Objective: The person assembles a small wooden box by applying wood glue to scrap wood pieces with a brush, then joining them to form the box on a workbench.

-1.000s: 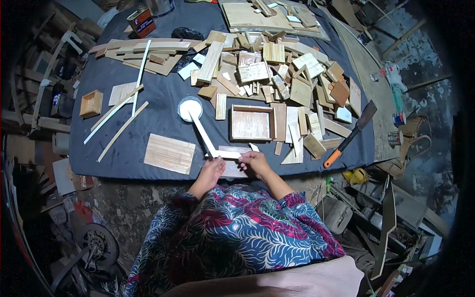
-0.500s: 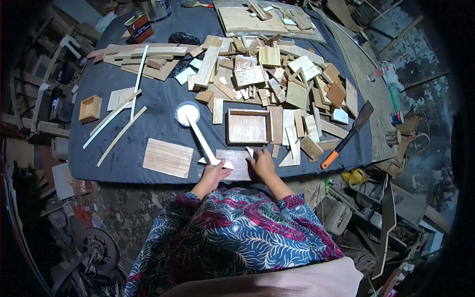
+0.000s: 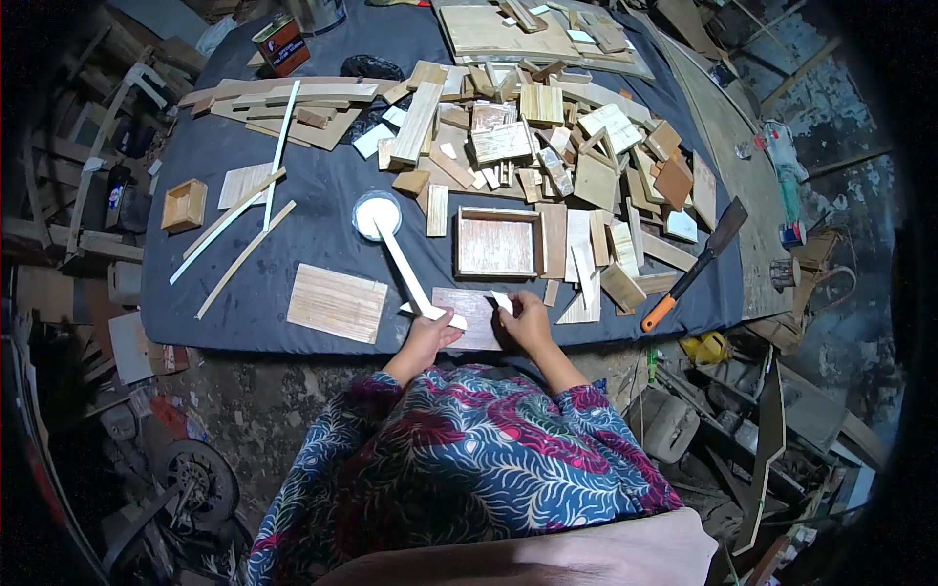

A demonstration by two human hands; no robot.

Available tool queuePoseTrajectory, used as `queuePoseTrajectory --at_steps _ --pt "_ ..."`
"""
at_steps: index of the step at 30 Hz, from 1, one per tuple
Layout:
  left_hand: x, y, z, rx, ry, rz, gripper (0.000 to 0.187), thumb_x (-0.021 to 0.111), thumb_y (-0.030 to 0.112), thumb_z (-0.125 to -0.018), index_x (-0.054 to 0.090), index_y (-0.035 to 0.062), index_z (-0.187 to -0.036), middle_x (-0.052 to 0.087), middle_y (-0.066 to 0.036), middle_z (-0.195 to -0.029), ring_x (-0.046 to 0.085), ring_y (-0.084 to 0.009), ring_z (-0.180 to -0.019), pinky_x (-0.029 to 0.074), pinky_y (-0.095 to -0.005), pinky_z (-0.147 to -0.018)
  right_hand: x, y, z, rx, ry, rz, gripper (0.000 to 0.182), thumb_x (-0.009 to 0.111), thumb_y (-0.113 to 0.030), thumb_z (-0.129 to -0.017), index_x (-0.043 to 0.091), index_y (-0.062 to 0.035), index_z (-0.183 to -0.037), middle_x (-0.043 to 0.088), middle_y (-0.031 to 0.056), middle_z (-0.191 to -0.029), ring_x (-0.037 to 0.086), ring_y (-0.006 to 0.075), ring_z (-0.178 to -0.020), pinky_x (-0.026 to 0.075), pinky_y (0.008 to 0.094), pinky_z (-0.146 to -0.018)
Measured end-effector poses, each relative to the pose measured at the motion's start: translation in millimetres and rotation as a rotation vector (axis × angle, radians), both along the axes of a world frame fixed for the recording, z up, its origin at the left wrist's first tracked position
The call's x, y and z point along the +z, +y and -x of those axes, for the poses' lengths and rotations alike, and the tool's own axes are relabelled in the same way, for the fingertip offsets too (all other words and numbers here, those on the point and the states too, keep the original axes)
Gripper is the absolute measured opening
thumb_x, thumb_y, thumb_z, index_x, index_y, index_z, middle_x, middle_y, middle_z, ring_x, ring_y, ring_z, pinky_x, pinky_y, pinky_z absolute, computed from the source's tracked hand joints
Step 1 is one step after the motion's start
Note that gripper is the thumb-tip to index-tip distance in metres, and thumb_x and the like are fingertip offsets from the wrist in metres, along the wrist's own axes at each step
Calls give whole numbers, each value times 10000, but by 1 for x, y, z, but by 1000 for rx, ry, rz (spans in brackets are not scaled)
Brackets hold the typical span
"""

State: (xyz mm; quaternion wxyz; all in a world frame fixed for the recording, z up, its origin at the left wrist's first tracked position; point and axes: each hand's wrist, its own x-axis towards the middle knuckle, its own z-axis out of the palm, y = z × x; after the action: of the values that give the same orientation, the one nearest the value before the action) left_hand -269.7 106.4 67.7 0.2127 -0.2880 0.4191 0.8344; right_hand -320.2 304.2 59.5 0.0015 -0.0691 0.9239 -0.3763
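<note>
My left hand is closed at the table's front edge, thumb and fingers on a pale wood piece with a pointed end. A long white stick runs from this hand up to a round tub of white paste, where its far end rests. My right hand pinches a small pale pointed wood piece between thumb and fingers. Between both hands lies a flat greyish board. Just beyond it stands an open wooden box. Left of my left hand is a rectangular wooden panel.
A heap of wood offcuts spreads over the table's middle and right. An orange-handled machete lies at the right edge. Thin strips and a small wooden box lie left. A red tin stands at the back.
The view has shifted slightly, moving the table a little right and up. My right hand has shifted slightly, and more of its small pale piece shows. My left hand keeps its hold.
</note>
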Motion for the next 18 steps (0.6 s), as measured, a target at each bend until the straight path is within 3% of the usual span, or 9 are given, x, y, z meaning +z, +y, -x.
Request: queuePoseTrajectory --at_steps 4,6,7,10,13,14,15,16,18 --pt "-2 -2 -1 -7 7 7 300 546 192 -843 466 -29 -1029 554 -130 -951 566 -224 -869 467 -338 -792 5 -7 -13 68 -52 182 237 679 -113 -645 558 3 -813 531 69 -651 513 144 -575 419 273 -526" --pt "-3 -1 0 -15 28 -25 300 544 187 -844 460 -23 -1041 549 -126 -966 565 -225 -877 466 -343 -797 -6 -8 -20 -29 -418 500 213 667 -122 -661 573 -6 -813 515 35 -674 462 105 -570 393 245 -528" --pt "-3 0 0 -16 30 -27 300 544 187 -844 460 -23 -1041 549 -126 -966 565 -225 -877 466 -343 -797 -16 -11 -23 -80 -436 611 144 665 -115 -679 584 -14 -743 481 -14 -646 413 53 -572 362 218 -504" --pt "-2 2 1 -7 42 -47 308 542 179 -844 448 -15 -1064 542 -123 -985 563 -227 -882 465 -353 -802 -19 -3 -11 16 -618 384 139 631 -51 -713 593 10 -832 584 7 -742 501 65 -629 417 228 -567" --pt "-1 4 0 -31 33 -59 300 522 182 -858 430 12 -1088 523 -106 -1000 550 -214 -887 465 -329 -788 -42 0 10 -2 -570 313 243 640 -81 -737 603 10 -959 614 46 -780 540 101 -675 438 244 -604" --pt "1 4 0 -24 38 -60 299 520 180 -859 428 14 -1091 519 -106 -1008 549 -213 -888 465 -330 -786 -44 1 16 25 -547 282 256 645 -90 -738 600 10 -969 613 54 -771 542 107 -671 439 249 -604" --pt "1 5 0 -16 45 -62 299 518 178 -860 426 16 -1094 515 -107 -1015 548 -213 -889 466 -331 -784 -20 -5 16 -2 -323 243 230 661 -163 -703 608 19 -833 587 127 -656 543 209 -557 425 328 -541" --pt "2 5 0 -12 44 -61 299 518 178 -860 426 16 -1094 515 -107 -1015 548 -213 -889 466 -331 -784 -4 -6 17 2 -325 244 230 661 -163 -703 608 19 -833 587 127 -656 543 209 -557 425 328 -541" --pt "0 3 1 -31 36 -57 293 521 177 -859 428 22 -1090 516 -98 -1009 546 -215 -891 466 -333 -784 13 -8 19 7 389 -162 236 642 -155 -713 608 17 -871 601 146 -704 581 243 -612 447 323 -570"
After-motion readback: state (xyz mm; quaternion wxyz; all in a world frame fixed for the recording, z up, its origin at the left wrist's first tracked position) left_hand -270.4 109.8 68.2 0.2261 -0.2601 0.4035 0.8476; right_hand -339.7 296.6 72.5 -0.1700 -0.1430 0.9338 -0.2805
